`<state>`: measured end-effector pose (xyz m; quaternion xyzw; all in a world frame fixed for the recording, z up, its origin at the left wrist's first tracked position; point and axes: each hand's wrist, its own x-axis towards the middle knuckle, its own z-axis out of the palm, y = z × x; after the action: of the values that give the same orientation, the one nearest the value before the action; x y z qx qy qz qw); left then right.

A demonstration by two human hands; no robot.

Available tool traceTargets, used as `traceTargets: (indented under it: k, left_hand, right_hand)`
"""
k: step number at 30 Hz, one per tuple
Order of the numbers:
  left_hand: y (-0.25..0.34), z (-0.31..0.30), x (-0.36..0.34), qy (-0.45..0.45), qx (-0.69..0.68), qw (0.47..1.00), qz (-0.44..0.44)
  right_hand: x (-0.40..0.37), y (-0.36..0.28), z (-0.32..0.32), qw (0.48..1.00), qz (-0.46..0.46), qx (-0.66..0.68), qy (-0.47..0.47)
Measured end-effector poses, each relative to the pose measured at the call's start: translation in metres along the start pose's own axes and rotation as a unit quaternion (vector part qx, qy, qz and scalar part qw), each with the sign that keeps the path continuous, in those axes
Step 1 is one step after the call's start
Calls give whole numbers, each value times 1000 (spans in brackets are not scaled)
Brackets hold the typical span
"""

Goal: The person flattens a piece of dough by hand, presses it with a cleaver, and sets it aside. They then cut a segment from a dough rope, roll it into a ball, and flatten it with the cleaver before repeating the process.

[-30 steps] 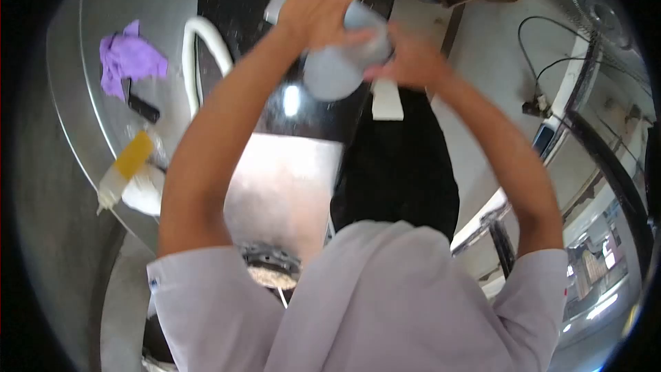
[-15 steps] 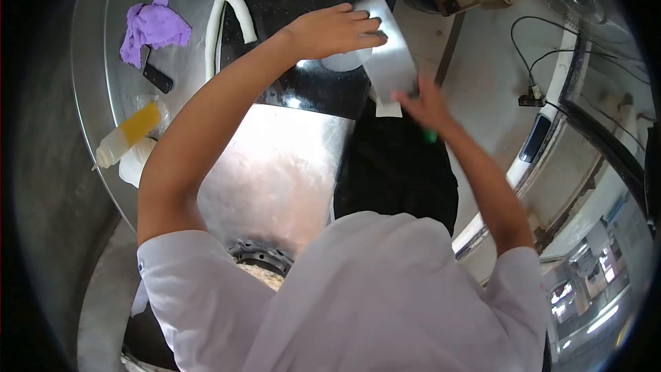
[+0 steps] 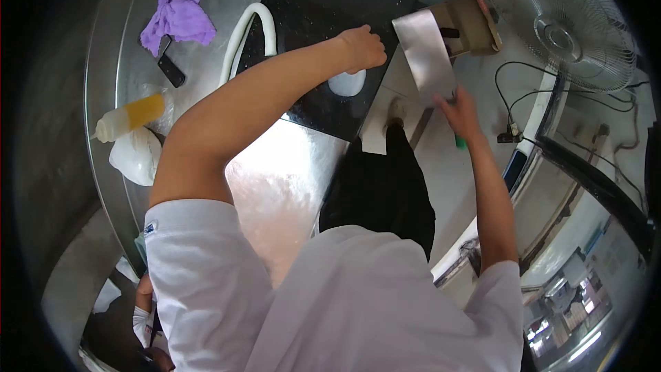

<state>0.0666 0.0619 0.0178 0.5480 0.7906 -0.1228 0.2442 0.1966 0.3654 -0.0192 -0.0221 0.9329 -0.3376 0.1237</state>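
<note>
My right hand (image 3: pixel 461 116) grips a broad, rectangular metal blade like a cleaver (image 3: pixel 425 55), with a bit of green handle (image 3: pixel 460 141) showing beneath the fingers. The blade is off to the right of the black worktop, past its edge. My left hand (image 3: pixel 363 48) is over the black worktop (image 3: pixel 310 14), its fingers curled; what they hold, if anything, is hidden. Just below that hand lies a flat, pale round piece (image 3: pixel 348 83), perhaps dough, partly covered by the hand.
A curved white tube (image 3: pixel 260 10) stands left of the worktop. Farther left are a purple cloth (image 3: pixel 177 21), a black-handled knife (image 3: pixel 171 71), a squeeze bottle (image 3: pixel 131 117) of yellow liquid and a white bag (image 3: pixel 136 157). A fan (image 3: pixel 558 34) stands right. Another person's arm (image 3: pixel 143 303) shows lower left.
My right hand has swung the blade right, away from the worktop. My left hand has come off the blade and its fingers have curled over the worktop. The view has shifted.
</note>
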Motion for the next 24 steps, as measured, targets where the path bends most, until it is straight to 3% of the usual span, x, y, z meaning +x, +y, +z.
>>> traceTargets:
  k: [2,4,6,10,12,14,15,18,19,21,24]
  left_hand:
    - [-5,7,1,86,-12,995,51]
    - [-9,2,8,47,-21,998,42]
    - [-2,-3,7,8,-40,998,40]
    - [1,-27,-25,-3,-88,996,25]
    - [-2,-31,-42,6,-104,994,9]
    - [-11,-26,-53,28,-211,977,2]
    - [-15,-21,-60,33,-208,978,-4]
    - [-45,15,-71,185,-414,887,-91]
    - [-52,18,-76,188,-413,885,-101]
    - [-62,19,-83,255,-481,823,-164]
    - [-84,3,-85,260,-565,750,-227]
  right_hand:
    - [56,-25,1,994,-105,24,17]
    - [91,-43,24,991,-85,107,-1]
    - [99,-71,48,993,-9,96,-69]
    - [35,-77,95,973,-103,143,-147]
    - [-6,-81,91,972,-92,165,-140]
    - [-41,-78,82,979,-10,1,-204]
    - [-59,-74,79,976,9,38,-216]
    - [-58,-61,58,963,10,96,-250]
    - [-50,-58,53,956,10,128,-265]
    - [-27,-54,41,946,1,123,-300]
    - [26,-55,22,925,-21,83,-370]
